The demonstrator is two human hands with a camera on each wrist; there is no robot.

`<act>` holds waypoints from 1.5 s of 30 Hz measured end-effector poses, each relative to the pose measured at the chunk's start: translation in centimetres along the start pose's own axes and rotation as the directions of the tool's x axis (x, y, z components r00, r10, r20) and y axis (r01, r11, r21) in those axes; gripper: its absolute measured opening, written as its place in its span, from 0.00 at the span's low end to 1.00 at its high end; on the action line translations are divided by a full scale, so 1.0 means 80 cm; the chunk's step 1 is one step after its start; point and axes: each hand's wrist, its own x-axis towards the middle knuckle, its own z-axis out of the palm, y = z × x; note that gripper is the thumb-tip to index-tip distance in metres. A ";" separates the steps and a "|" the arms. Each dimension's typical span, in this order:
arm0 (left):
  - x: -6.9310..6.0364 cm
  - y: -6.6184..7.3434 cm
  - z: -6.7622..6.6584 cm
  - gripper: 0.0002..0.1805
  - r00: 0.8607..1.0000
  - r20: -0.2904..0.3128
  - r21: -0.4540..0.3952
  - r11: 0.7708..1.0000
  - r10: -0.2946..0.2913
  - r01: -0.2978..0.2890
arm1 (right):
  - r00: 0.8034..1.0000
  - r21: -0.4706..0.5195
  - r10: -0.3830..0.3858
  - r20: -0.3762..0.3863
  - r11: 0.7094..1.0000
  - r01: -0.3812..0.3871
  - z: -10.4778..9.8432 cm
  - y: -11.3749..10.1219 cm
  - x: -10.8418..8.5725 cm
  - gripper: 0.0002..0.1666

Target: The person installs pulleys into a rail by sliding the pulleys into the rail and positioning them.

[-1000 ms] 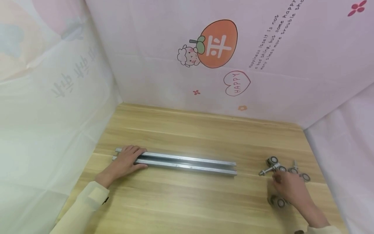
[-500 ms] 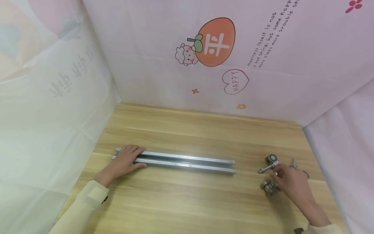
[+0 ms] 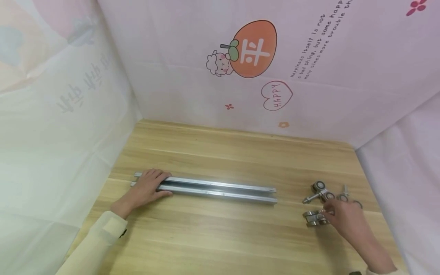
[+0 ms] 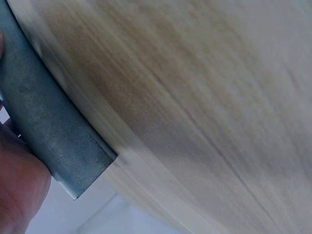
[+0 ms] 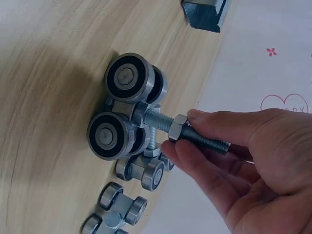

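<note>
A metal channel rail [image 3: 220, 189] with a long open slot lies on the wooden table. Across its left end rests my left hand [image 3: 146, 189], thumb along the near side and fingers over the far side; the left wrist view shows the rail end [image 4: 63, 131] beside the hand [image 4: 22, 185]. At the right, my right hand [image 3: 347, 217] pinches the threaded bolt [image 5: 204, 141] of a four-wheeled roller [image 5: 124, 107] between thumb and fingers [image 5: 187, 156]. That roller [image 3: 314, 217] is just in front of another roller [image 3: 319, 187].
A further roller [image 5: 112, 209] lies on the table [image 3: 206, 236], partly behind my right hand in the head view. Printed cloth walls [image 3: 192, 91] stand behind the table and along both sides.
My right hand has taken hold of the near roller, which has moved up and left and turned so its wheels point left. My left hand stays on the rail.
</note>
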 end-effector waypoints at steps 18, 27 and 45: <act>-0.002 0.000 0.000 0.36 1.000 -0.009 -0.007 1.000 0.004 -0.004 | 0.967 0.086 0.041 0.252 0.994 -0.064 0.011 -0.002 0.004 0.13; -0.002 0.000 0.002 0.36 1.000 -0.013 -0.013 1.000 0.004 -0.004 | 0.968 0.054 0.025 0.251 0.998 -0.040 0.014 -0.003 0.008 0.12; -0.002 0.000 0.000 0.35 0.999 -0.033 -0.001 1.000 0.024 -0.024 | 0.978 0.049 -0.092 0.186 0.995 0.085 0.022 -0.019 0.029 0.10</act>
